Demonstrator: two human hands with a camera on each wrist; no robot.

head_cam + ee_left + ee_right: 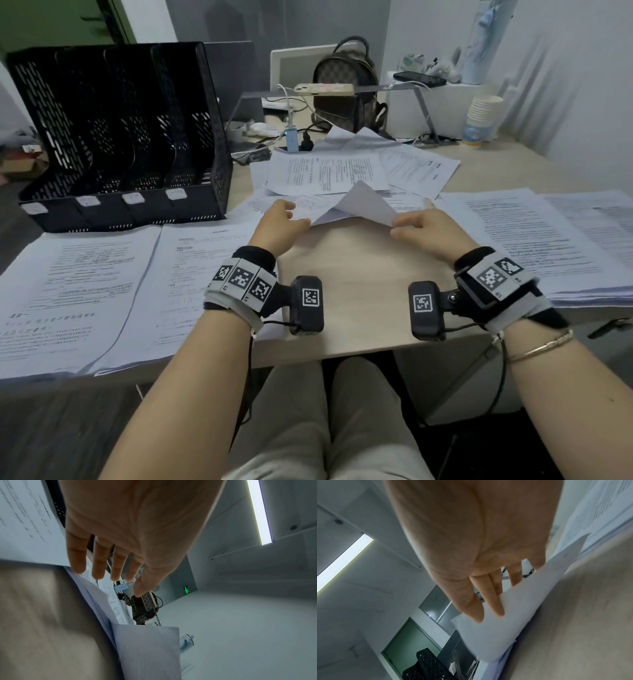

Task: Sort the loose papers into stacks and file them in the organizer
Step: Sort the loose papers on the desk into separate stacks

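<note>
A black mesh organizer (120, 137) with several slots stands at the back left of the desk (359, 274); it also shows as the organizer (428, 666) low in the right wrist view. Printed stacks lie at the left (68, 291), left of centre (202, 274) and right (534, 240). Loose sheets (329, 171) overlap at the back centre. My right hand (414, 226) (488, 612) pinches the corner of a blank-backed white sheet (359, 202) (513, 608), which curls up off the pile. My left hand (284, 219) (109, 572) hovers with straight fingers at the sheet's (147, 649) left edge.
A patterned backpack (346, 89) and a phone (323, 89) on a grey stand sit behind the loose sheets. Cables and a blue adapter (291, 137) lie beside the organizer. Paper cups (481, 116) stand at the back right. Bare desk lies between my wrists.
</note>
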